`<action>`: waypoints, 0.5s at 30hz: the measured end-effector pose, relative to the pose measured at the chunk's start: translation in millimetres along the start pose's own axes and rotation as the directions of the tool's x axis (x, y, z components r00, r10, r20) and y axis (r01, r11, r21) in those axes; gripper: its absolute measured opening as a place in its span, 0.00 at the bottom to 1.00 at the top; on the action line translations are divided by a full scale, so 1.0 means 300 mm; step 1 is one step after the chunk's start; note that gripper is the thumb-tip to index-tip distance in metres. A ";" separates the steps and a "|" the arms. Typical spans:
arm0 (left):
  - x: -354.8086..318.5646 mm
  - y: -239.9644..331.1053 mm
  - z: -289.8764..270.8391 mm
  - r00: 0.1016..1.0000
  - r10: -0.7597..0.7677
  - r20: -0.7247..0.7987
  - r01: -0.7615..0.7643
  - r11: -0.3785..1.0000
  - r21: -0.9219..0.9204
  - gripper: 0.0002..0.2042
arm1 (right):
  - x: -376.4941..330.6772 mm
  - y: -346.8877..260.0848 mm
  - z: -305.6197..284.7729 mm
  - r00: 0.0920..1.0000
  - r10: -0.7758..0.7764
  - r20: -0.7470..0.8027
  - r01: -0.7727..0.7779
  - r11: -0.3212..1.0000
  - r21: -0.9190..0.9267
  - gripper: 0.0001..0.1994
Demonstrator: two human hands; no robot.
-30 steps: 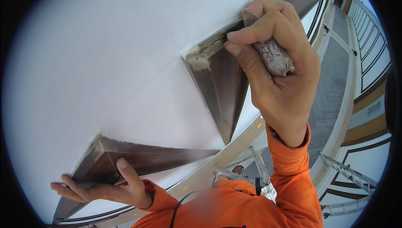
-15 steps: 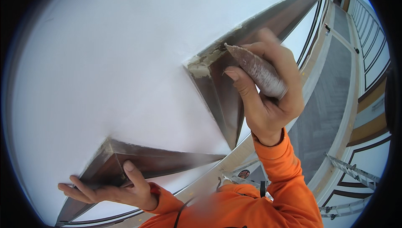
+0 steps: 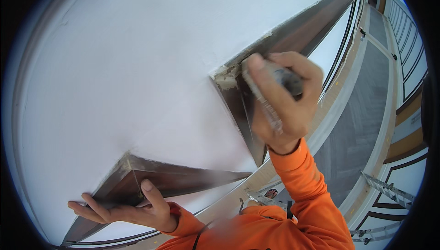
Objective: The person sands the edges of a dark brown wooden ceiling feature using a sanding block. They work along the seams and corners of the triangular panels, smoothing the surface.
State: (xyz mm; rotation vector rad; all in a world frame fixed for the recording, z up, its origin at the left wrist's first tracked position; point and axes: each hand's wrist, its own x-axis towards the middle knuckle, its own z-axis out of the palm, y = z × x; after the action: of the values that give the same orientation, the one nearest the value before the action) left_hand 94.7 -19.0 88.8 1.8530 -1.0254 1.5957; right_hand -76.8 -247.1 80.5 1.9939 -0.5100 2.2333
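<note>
My right hand (image 3: 282, 112) grips a plaster-crusted putty knife (image 3: 263, 101), its blade laid against the corner of a dark brown recessed frame (image 3: 238, 108) in the white plastered surface (image 3: 137, 66). A lump of wet filler (image 3: 225, 81) sits at that corner. My left hand (image 3: 123, 211) lies flat with fingers spread against the underside of a second dark brown frame corner (image 3: 156, 181) lower left, thumb pressed on its face. Both arms wear orange sleeves.
Far below on the right runs a grey corridor floor (image 3: 362, 126) with pale edging. An aluminium ladder (image 3: 389, 190) leans at lower right. A row of panelled windows or railing (image 3: 408, 34) lines the far right.
My right hand has dropped down and left from above the frame corner, turning the putty knife so its blade now lies along the brown frame. My left hand has stayed on the lower frame.
</note>
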 end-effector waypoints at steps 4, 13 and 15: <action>0.003 0.008 0.003 1.000 -0.012 -0.004 0.012 1.000 -0.014 0.44 | 0.006 0.006 -0.003 1.000 -0.015 0.001 0.015 1.000 0.020 0.24; 0.001 0.012 0.008 1.000 -0.023 -0.011 0.023 1.000 -0.014 0.44 | 0.013 0.015 0.019 0.997 -0.072 -0.039 0.073 0.997 0.022 0.23; -0.003 0.003 0.014 0.999 -0.031 -0.017 0.030 0.999 -0.017 0.44 | 0.014 0.021 0.029 0.998 -0.018 -0.066 0.020 0.999 0.036 0.23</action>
State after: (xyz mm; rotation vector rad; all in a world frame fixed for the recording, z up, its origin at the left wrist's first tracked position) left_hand 96.5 -22.6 86.9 1.8322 -0.9954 1.5781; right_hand -70.9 -256.5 84.3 1.9268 -0.4449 2.3039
